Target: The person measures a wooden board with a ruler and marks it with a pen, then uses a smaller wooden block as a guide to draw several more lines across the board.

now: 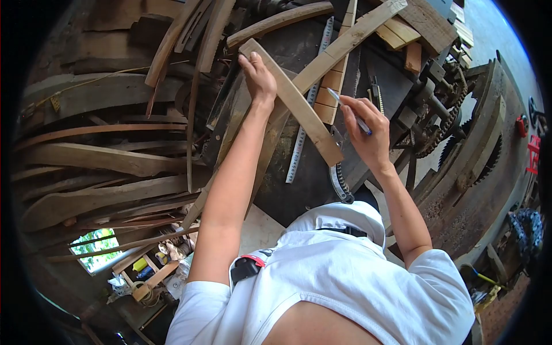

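Note:
Near the upper middle, my left hand [259,80] is closed on one end of a flat wooden board [299,109], with the thumb along its edge. That board slants down to the right, over other pieces. My right hand [367,126] pinches a pen [333,95], its pale end pointing up and left beside the board. Beneath lies a steel ruler [294,164], partly covered by the wood. A narrow wooden strip with dark cross lines [329,95] sits just left of the pen. A longer plank [351,43] crosses diagonally above.
Several curved wooden pieces [103,158] are stacked at left. At right are a chain [454,123] and a toothed saw blade [491,152] on a machine bed [437,230]. A box cutter [376,95] lies on the dark work surface [276,192]. Wood offcuts [428,26] rest at the back.

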`<state>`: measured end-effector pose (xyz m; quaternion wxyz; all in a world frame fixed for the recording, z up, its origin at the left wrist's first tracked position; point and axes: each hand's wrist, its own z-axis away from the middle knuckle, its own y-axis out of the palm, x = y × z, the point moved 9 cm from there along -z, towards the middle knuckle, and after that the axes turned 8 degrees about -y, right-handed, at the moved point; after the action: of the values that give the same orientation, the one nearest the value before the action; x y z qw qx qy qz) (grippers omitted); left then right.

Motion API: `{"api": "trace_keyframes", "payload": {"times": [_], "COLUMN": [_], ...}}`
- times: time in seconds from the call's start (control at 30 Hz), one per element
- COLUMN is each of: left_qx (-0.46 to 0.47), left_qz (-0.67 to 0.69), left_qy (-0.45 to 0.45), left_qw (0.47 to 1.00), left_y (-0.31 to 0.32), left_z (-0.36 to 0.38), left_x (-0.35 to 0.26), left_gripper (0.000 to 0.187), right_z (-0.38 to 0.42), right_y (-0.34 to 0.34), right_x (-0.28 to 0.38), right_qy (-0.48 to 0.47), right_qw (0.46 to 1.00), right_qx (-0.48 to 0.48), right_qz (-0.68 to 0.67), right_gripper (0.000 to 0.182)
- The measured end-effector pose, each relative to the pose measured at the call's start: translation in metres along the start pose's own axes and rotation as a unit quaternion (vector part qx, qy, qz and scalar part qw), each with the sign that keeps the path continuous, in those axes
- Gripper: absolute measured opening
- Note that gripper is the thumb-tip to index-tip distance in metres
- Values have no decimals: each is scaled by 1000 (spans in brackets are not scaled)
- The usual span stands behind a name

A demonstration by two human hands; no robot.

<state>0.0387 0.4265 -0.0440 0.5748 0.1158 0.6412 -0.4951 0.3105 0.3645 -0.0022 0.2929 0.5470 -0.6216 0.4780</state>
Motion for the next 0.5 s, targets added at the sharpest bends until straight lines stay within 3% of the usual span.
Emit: {"api": "trace_keyframes", "payload": {"times": [0.5], "left_qx": [-63], "left_qz": [2], "left_qy": [-56], "left_qw": [996], "left_y": [-7], "left_z": [7], "left_x": [19], "left_gripper": [73], "right_z": [-9], "right_y": [11], "right_x": [-4], "right_qy": [4], "right_qw": [999], "right_qx": [30], "right_qz": [-33], "right_gripper": [22]}}
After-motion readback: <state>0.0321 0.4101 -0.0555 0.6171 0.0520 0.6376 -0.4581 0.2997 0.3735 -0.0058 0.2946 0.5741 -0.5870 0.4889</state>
